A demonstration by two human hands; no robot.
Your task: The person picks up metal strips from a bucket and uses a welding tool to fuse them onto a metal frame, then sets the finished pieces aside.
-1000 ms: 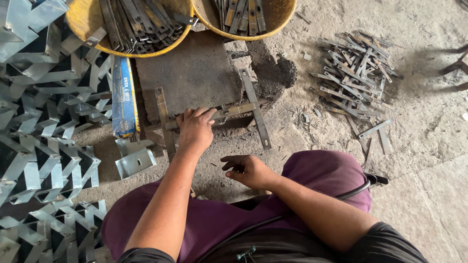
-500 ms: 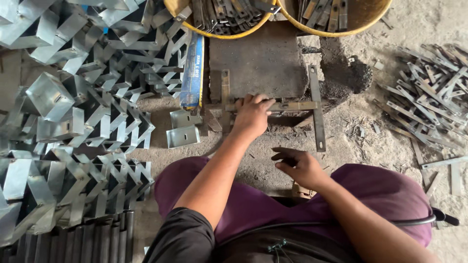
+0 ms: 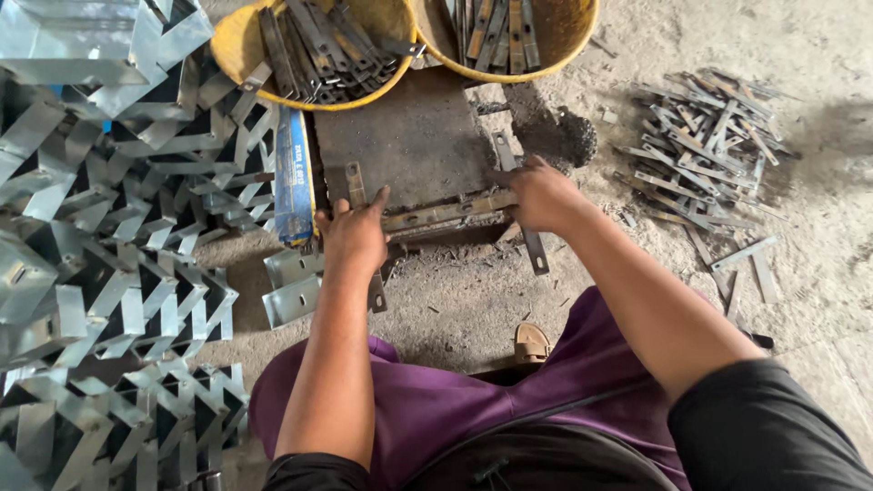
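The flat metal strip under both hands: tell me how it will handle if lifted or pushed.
The metal strip looks rigid, a straight bar spanning between the left hand and right hand, so it probably won't flop. Being flat, it should slide on the dark plate rather than roll. Its thin edges may be awkward to pinch up.

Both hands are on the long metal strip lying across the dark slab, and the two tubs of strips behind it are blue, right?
Not quite: the head view shows the two tubs are yellow, not blue. The rest holds: the left hand and right hand are on the long metal strip lying across the dark slab.
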